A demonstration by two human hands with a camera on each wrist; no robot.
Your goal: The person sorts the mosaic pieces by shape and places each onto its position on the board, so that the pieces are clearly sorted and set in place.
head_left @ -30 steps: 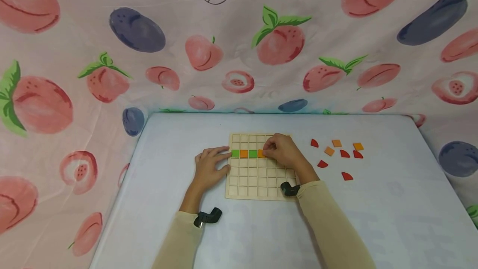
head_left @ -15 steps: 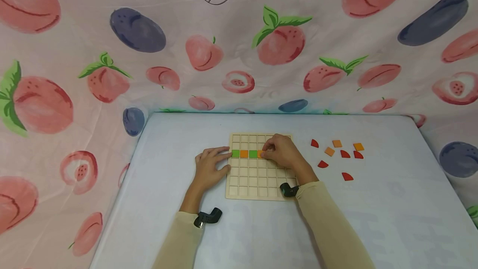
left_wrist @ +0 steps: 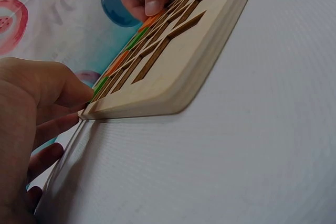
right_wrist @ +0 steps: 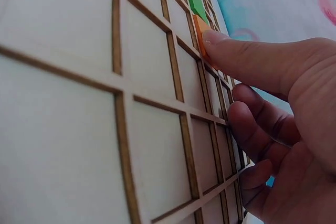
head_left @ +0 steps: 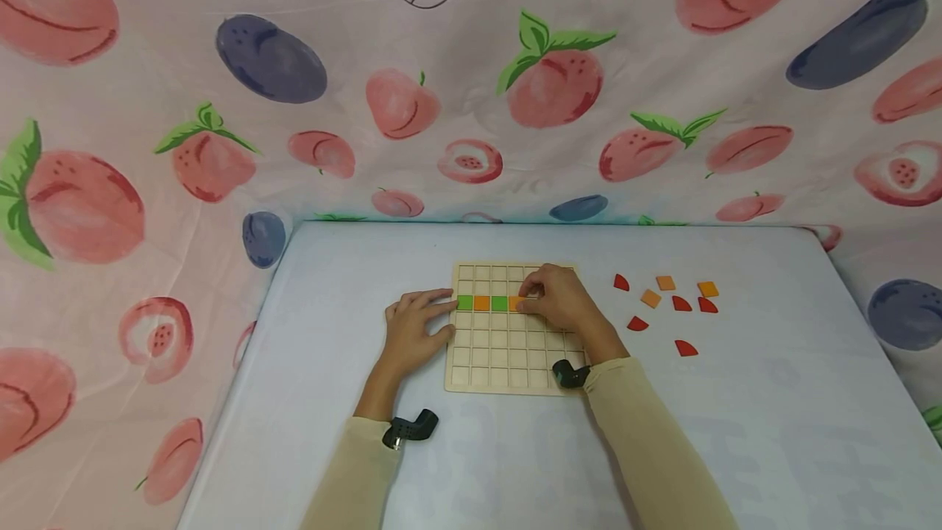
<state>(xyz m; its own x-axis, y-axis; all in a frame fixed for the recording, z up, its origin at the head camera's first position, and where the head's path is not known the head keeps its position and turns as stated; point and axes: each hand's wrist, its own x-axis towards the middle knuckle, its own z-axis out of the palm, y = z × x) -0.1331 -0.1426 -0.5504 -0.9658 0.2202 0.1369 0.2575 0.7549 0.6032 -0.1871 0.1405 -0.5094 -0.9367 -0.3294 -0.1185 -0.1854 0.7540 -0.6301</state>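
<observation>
A wooden grid board (head_left: 508, 362) lies on the white table. One of its upper rows holds, from the left, a green tile (head_left: 464, 303), an orange tile (head_left: 482, 303), another green tile (head_left: 499, 303) and a second orange tile (head_left: 513, 303). Thumb and index finger of my right hand (head_left: 561, 301) are at that last orange tile; in the right wrist view the thumb presses on the tile (right_wrist: 200, 26), the other fingers bent over the grid. My left hand (head_left: 416, 335), fingers spread, touches the board's left edge; in the left wrist view its thumb is beside the first green tile (left_wrist: 99, 87).
Right of the board lie loose orange square tiles (head_left: 666, 283) and several red quarter-circle pieces (head_left: 638, 324). Each wrist wears a black camera (head_left: 570, 374). A fruit-print curtain (head_left: 471, 88) hangs behind and beside the table (head_left: 309, 301).
The right hand's fingertips shift slightly at the last orange tile, and more of the tile shows than half a second ago. The left hand and board stay where they were.
</observation>
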